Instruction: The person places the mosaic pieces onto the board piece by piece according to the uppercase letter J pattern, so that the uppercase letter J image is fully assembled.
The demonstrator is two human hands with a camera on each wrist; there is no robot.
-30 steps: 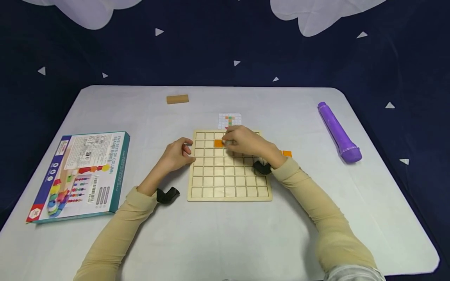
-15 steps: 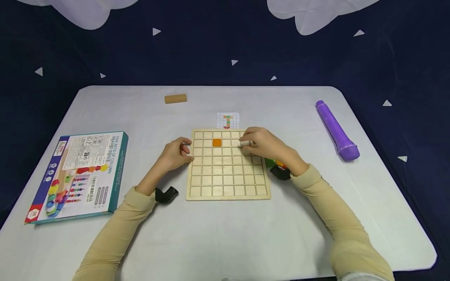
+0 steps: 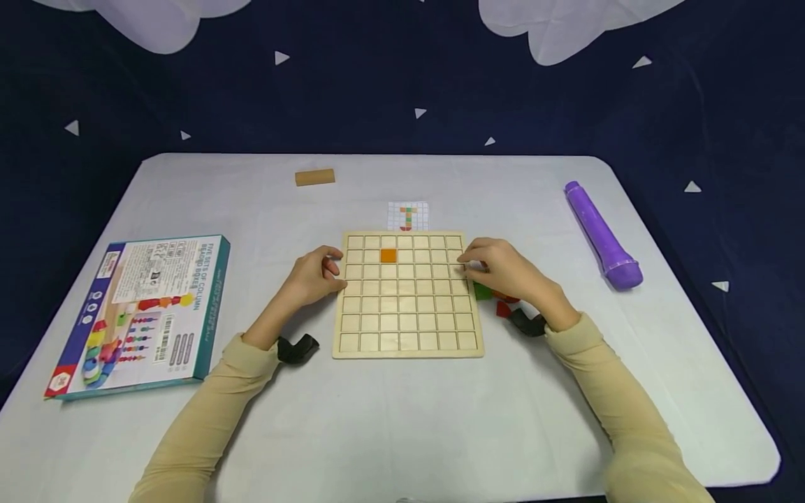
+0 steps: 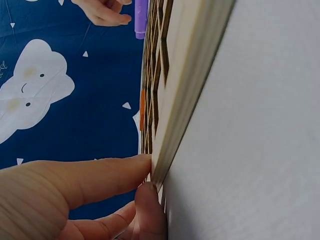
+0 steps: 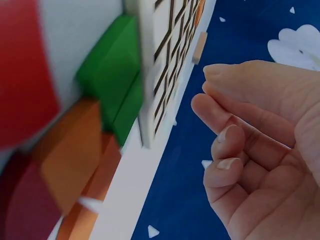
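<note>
2 tan sleeves (image 3: 207, 412) lay nearest, reaching in over the white desk (image 3: 390, 433). A black wrist piece (image 3: 298, 349) sat at the left cuff and a 2nd (image 3: 527, 323) at the right. On the left lay a flat box (image 3: 141, 314) with a teal side and printed pictures of beads.

The pale wooden board (image 3: 409, 323) lay flat in the middle of the desk, ruled into 7 rows of 7 cells. The left hand (image 3: 314, 274) rested against its left edge, thumb and index finger touching the rim; its grip was loose, clasped round nothing. Beside the board's right edge lay a red piece (image 3: 503, 309), green pieces (image 3: 483, 291) and orange ones (image 5: 72, 155), partly under the right hand (image 3: 503, 265). That hand hung by the right edge, fingers loosely bent, its grip released and holding nothing.

1 orange tile (image 3: 388, 256) sat in the board's 2nd row from the far edge, 3rd column from the left. Well to the right lay a purple microphone-shaped object (image 3: 604, 237). Just beyond the board was a card (image 3: 408, 216) showing a coloured figure on a grid; farther back, a small brown block (image 3: 314, 177).
</note>
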